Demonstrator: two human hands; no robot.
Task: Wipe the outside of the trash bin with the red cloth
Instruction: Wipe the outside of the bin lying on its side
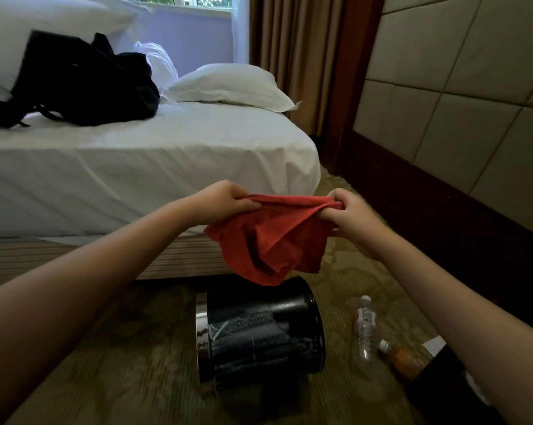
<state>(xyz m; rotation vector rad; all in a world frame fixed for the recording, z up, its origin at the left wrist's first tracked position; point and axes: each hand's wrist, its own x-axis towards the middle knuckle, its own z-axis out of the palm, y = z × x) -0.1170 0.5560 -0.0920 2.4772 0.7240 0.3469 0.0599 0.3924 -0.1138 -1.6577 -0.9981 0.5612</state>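
red cloth (268, 237): held up in the air over the floor, bunched along its top edge, the rest hung in loose folds; lowest fold hung just above the trash bin (259, 332), contact not determinable.
left hand (225, 200): fingers curled, pinched one end of the cloth's top edge.
right hand (351, 216): fingers curled, pinched the other end.
trash bin: black, round, chrome band at one end; lay on its side on the patterned carpet floor (121, 363), just off the bed's side edge, near its corner.
bed (136, 154): white sheet; carried a black bag (84, 84) well back from the edge and a white pillow (228, 85) toward the corner.
clear bottle (364, 329): lay on the floor near the bin, on the padded wall (458, 87) side.
orange bottle (403, 358): lay on the floor just beside the clear one.
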